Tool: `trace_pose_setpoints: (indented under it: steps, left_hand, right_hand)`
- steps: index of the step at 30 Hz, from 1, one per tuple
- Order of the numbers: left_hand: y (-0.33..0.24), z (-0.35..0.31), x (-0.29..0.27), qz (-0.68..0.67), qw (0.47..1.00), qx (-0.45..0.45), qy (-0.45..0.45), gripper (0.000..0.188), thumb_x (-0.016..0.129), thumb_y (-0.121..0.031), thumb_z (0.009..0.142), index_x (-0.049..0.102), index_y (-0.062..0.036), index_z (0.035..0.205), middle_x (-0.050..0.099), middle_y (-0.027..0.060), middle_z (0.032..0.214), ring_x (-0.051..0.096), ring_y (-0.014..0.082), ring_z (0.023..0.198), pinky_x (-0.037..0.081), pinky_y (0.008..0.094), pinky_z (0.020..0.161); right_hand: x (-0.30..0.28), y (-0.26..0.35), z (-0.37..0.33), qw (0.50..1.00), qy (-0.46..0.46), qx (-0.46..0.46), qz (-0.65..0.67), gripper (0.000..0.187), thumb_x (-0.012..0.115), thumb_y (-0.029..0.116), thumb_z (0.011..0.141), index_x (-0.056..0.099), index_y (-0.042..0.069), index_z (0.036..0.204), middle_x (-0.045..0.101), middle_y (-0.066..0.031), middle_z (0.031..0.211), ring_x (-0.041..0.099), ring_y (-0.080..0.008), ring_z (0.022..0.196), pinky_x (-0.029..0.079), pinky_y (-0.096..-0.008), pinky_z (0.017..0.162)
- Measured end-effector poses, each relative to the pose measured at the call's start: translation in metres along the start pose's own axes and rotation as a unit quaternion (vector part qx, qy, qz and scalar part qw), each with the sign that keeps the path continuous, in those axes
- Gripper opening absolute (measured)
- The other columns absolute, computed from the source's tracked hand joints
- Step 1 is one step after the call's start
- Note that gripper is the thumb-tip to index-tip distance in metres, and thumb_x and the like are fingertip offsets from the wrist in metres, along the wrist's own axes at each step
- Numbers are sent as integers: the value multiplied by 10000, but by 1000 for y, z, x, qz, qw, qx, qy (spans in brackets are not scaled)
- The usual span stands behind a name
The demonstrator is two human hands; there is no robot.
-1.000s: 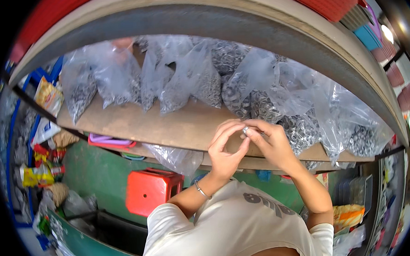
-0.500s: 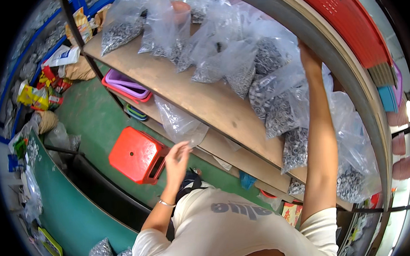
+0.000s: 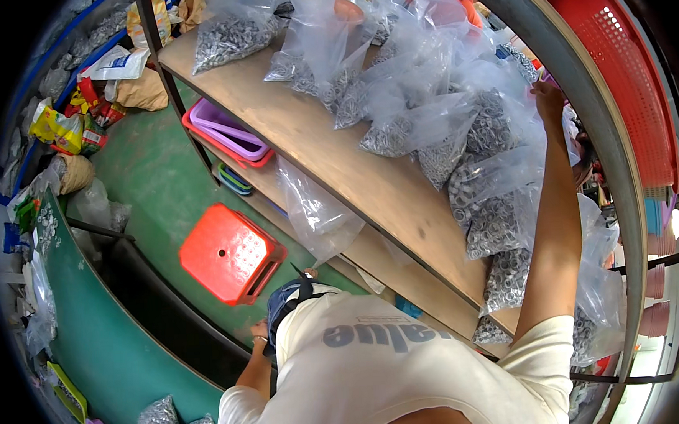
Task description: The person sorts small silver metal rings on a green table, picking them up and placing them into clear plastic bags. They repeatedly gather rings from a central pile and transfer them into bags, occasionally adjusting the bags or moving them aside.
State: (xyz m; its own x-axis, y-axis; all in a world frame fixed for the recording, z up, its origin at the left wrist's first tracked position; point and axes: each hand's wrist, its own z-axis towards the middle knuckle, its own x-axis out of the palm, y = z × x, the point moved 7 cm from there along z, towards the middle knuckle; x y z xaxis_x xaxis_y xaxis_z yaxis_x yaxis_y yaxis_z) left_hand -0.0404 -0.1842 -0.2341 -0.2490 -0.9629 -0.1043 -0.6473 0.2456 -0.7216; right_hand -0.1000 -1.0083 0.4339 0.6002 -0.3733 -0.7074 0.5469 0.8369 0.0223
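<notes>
My right arm stretches up along the right side of the shelf. At its end my right hand (image 3: pixel 549 101) is closed beside the clear plastic of the bags, close to the curved metal beam; what lies in its fingers is hidden. Clear plastic bags of small silvery metal parts crowd the shelf, among them a bag with ring-like parts (image 3: pixel 494 223) near my forearm and a bag of finer parts (image 3: pixel 443 160) left of it. My left hand (image 3: pixel 260 331) hangs low by my hip, away from the shelf, its fingers too small and partly hidden to read.
The wooden shelf (image 3: pixel 337 166) has a lower board with purple and red trays (image 3: pixel 228 133) and a loose clear bag (image 3: pixel 316 209). A red stool (image 3: pixel 230 252) stands on the green floor. A green table (image 3: pixel 107 324) is at left, a red perforated basket (image 3: pixel 616 67) at upper right.
My left hand has dropped from beside the shelf edge to my hip. My right hand, hidden behind the beam and bags before, now shows. The whole view has shifted slightly.
</notes>
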Motion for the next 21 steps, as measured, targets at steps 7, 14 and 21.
trace_pose_setpoints:
  steps: [7,14,21]
  left_hand:
    - [32,-21,5,53,990,-103,85,236,490,-78,832,659,32,956,665,153,843,618,205,771,474,301,730]
    - [62,-51,28,49,996,-71,30,300,463,-179,878,648,9,1019,658,185,921,625,249,844,467,335,796]
    - [129,-110,55,25,998,-44,-29,371,436,-281,923,637,-13,1082,651,217,999,632,293,917,460,368,862]
  right_hand:
    - [-17,131,-9,934,-163,-118,-297,245,548,333,862,664,136,950,680,-85,944,641,-315,878,500,-408,753]
    - [34,38,8,985,158,52,-33,379,441,326,932,656,26,1019,667,-152,1013,627,-316,947,466,-406,837]
    - [70,-81,39,930,265,-193,170,351,460,29,824,571,8,1156,572,-140,1167,531,-289,1093,395,-373,972]
